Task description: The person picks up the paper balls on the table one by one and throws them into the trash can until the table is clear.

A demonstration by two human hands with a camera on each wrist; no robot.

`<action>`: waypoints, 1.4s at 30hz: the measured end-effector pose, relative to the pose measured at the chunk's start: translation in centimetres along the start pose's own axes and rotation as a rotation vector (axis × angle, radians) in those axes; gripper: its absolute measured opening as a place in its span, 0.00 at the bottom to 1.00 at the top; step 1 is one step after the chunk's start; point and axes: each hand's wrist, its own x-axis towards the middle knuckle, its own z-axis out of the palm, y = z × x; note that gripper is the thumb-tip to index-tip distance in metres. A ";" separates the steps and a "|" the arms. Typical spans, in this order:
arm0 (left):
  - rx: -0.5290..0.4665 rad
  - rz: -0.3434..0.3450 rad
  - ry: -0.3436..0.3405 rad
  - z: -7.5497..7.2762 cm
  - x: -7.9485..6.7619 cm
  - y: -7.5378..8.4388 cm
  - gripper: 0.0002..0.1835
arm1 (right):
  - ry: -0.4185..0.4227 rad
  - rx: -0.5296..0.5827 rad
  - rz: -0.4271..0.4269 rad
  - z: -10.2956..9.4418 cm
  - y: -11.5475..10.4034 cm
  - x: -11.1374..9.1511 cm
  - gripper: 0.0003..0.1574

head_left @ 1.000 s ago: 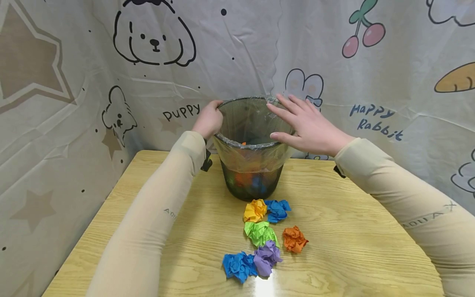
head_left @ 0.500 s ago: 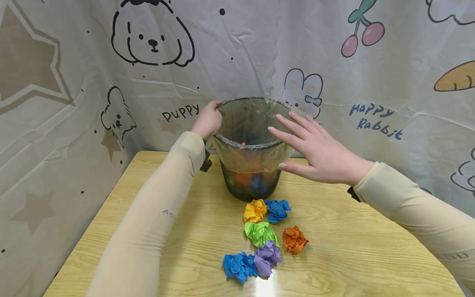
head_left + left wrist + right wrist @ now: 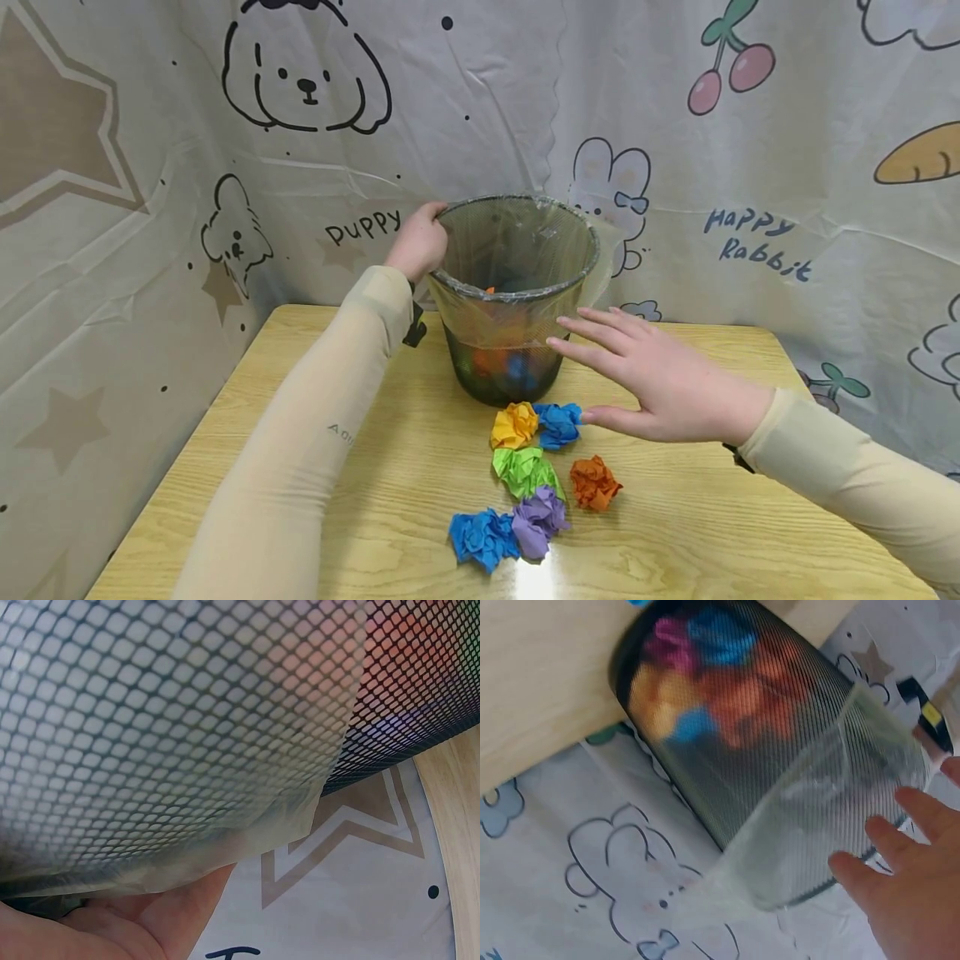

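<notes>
A black mesh wastebasket (image 3: pixel 510 367) stands on the table, lined with a clear plastic bag (image 3: pixel 600 250) folded over its rim. My left hand (image 3: pixel 420 242) grips the rim on the left side, and in the left wrist view the left hand (image 3: pixel 172 915) lies partly under the bag's edge. To the right of the wastebasket my right hand (image 3: pixel 660 375) is spread and holds nothing. Its thumb overlaps a blue crumpled paper ball (image 3: pixel 558 427) in the head view. Through the mesh, several colourful paper balls (image 3: pixel 735 697) show inside.
More crumpled paper lies in front of the wastebasket: a yellow ball (image 3: pixel 514 425), a green ball (image 3: pixel 525 472), an orange ball (image 3: pixel 595 483), a purple ball (image 3: pixel 540 522) and a second blue ball (image 3: pixel 483 539). A printed curtain (image 3: pixel 487 100) hangs behind the wooden table (image 3: pixel 712 517).
My right hand has come away from the wastebasket's right rim and moved down toward the table, fingers spread throughout. The left hand keeps its grip, and the paper balls have stayed in place.
</notes>
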 end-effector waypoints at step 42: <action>0.008 -0.011 0.007 0.0 -0.3 0.2 0.30 | -0.331 0.260 0.127 13.6 -2.2 -6.2 0.51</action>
